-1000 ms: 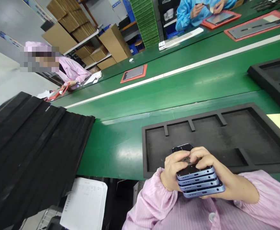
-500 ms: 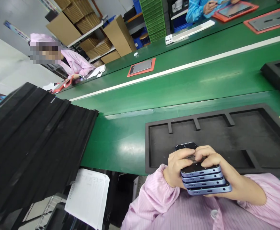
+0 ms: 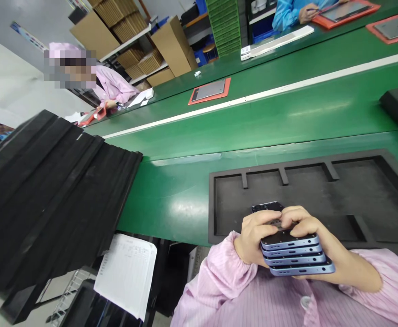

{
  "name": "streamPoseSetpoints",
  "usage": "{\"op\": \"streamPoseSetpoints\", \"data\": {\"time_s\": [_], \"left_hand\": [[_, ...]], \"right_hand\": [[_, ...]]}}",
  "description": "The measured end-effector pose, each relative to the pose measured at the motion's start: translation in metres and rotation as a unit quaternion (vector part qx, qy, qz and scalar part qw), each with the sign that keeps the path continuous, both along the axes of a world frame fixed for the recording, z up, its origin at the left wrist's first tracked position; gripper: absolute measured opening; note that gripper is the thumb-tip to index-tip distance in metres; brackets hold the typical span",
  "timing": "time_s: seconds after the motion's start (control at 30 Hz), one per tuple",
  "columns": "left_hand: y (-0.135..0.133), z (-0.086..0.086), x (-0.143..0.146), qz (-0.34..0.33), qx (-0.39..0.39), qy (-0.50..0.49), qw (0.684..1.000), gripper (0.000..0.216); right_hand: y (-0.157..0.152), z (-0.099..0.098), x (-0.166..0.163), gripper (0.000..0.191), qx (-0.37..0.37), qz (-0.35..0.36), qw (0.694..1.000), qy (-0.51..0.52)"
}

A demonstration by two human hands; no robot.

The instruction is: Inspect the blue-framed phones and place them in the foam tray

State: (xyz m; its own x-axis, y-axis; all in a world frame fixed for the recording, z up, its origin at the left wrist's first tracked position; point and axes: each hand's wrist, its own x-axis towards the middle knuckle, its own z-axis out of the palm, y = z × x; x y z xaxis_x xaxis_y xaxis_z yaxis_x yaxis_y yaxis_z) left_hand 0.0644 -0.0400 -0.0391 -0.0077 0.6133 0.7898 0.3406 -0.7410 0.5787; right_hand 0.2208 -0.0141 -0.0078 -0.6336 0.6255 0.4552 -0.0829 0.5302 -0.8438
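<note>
Close to my body, a stack of several smartphones (image 3: 292, 255) with blue edges is gripped from both sides. My left hand (image 3: 254, 234) wraps the stack's left side, its thumb and fingers on the top phone. On the other side, my right hand (image 3: 316, 231) curls round the stack, with finger and thumb also on the top phone. The phones' bottom edges, with ports and speaker holes, face me. Past my fingers juts the dark far end of a phone (image 3: 267, 207). Beneath and beyond the stack lies a black foam tray (image 3: 233, 200) with dividers.
Stacked black trays (image 3: 49, 195) rise at the left. Paper sheets (image 3: 127, 272) hang below the bench edge. Across the green bench (image 3: 178, 190) lies a tablet on a red mat (image 3: 208, 91). Two co-workers sit opposite, one in a pink sleeve (image 3: 115, 84), one in a blue sleeve (image 3: 286, 16).
The view has shifted slightly, so the scene sits a little differently in it. My hands keep the same hold on the phone stack; the blue-sleeved co-worker's hand has moved slightly.
</note>
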Motion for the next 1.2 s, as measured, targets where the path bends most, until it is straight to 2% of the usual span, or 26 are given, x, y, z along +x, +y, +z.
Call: {"op": "streamPoseSetpoints", "data": {"time_s": [0.23,0.4,0.67,0.87,1.0,1.07,1.2], "left_hand": [[-0.004,0.001,-0.004,-0.035,-0.052,0.009,0.998,0.036],[-0.001,-0.001,-0.001,-0.022,-0.018,-0.012,1.000,0.033],[0.001,-0.005,-0.002,-0.014,-0.010,-0.010,1.000,0.039],[-0.001,-0.008,-0.012,-0.071,-0.088,-0.009,0.994,0.041],[0.006,-0.006,-0.028,-0.126,-0.130,0.100,0.978,0.056],[0.010,-0.005,-0.033,-0.151,-0.136,0.133,0.970,0.051],[0.013,-0.006,-0.030,-0.155,-0.121,0.105,0.975,0.038]], "right_hand": [[0.003,0.004,0.000,0.031,0.000,-0.020,1.000,-0.011],[0.001,0.001,0.002,0.034,-0.011,-0.019,1.000,-0.020],[0.003,0.001,-0.002,0.033,-0.009,-0.010,1.000,-0.024],[0.005,0.002,-0.005,0.035,-0.015,0.001,1.000,-0.007],[0.002,0.001,-0.005,0.036,-0.027,-0.014,1.000,-0.002],[0.001,0.000,-0.006,0.037,-0.028,-0.029,0.999,0.005],[-0.003,-0.001,-0.006,0.036,-0.025,-0.052,0.998,0.016]]}}
